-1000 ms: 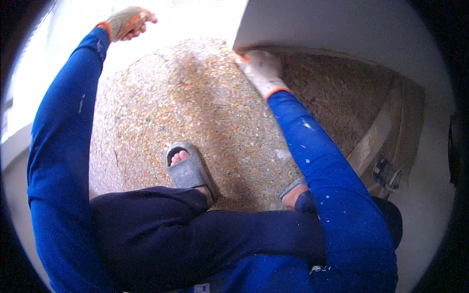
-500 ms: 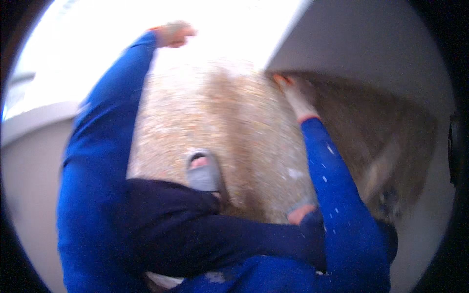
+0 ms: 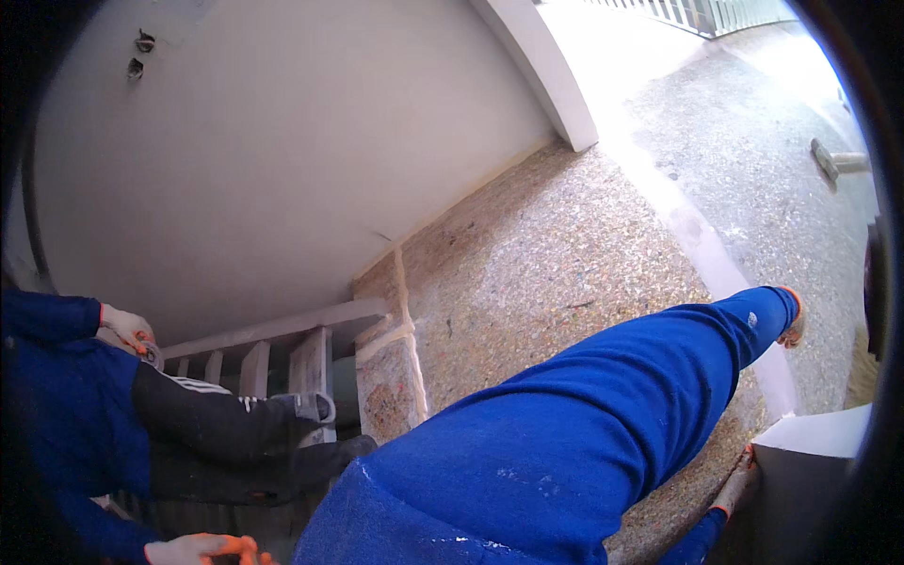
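Note:
My left arm, in a blue sleeve, reaches across to the right. My left hand (image 3: 794, 330) shows only in part past its orange cuff, above the speckled floor (image 3: 565, 273); its fingers are mostly hidden. At the lower right, my right hand (image 3: 736, 485) lies stretched out by the edge of a pale wall corner (image 3: 815, 438), orange fingertips at that edge. Nothing is seen in it. Whether it presses on the wall is hard to tell.
At the left, a co-worker in blue and black has gloved hands (image 3: 127, 327) beside a slatted stair railing (image 3: 254, 367). A big pale wall (image 3: 301, 132) rises behind. A hammer (image 3: 829, 162) lies at the far right; a barred railing (image 3: 697, 17) stands beyond.
The view has swung left, bringing the co-worker, stair railing and hammer into sight. My feet have left the picture. Both my hands now appear farther right and lower.

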Tool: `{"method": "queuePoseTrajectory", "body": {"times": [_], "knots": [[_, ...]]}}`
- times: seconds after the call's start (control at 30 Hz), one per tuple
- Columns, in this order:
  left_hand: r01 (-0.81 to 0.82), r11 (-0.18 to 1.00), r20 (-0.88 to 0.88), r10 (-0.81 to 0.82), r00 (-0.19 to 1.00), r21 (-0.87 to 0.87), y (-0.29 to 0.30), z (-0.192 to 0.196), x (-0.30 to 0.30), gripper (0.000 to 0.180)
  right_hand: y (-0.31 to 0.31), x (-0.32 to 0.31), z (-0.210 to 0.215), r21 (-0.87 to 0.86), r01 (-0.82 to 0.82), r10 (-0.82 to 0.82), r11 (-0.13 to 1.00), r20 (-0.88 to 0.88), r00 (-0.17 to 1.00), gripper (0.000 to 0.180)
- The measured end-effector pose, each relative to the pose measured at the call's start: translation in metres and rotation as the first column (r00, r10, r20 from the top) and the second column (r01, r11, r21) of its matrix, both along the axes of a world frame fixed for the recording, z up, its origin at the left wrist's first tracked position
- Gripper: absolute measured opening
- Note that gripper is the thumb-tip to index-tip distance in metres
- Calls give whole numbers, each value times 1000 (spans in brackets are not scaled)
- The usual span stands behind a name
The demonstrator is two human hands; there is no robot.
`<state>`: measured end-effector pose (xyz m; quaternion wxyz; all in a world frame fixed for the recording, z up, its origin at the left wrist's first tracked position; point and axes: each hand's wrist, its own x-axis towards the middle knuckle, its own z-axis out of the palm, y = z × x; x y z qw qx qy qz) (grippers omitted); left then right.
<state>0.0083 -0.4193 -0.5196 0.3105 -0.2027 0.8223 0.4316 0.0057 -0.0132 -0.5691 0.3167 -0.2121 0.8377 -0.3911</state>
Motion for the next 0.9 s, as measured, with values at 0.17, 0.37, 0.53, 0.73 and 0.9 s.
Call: {"method": "queuePoseTrajectory", "body": {"times": [0.17, 0.37, 0.53, 0.73, 0.9], "knots": [[-121, 990, 69, 116, 991, 72, -15, -17, -1, 34, 7, -8, 16, -70, -101, 104, 992, 43, 994, 61], [-85, 991, 224, 107, 969, -106, -12, 27, 40, 44, 40, -49, 49, 286, -213, 294, 934, -280, 914, 55], [-9, 999, -144, 14, 989, 33, -12, 72, 110, 23, 78, -36, 116, 404, -70, 178, 912, -235, 956, 59], [-240, 971, -65, 239, 969, -7, 13, 135, 119, 25, 14, 37, 114, 373, 26, 31, 927, -147, 989, 66], [-202, 974, -13, 202, 979, -100, 43, 150, 110, 26, -3, 37, 70, 325, 79, 67, 942, -414, 908, 60]]}}
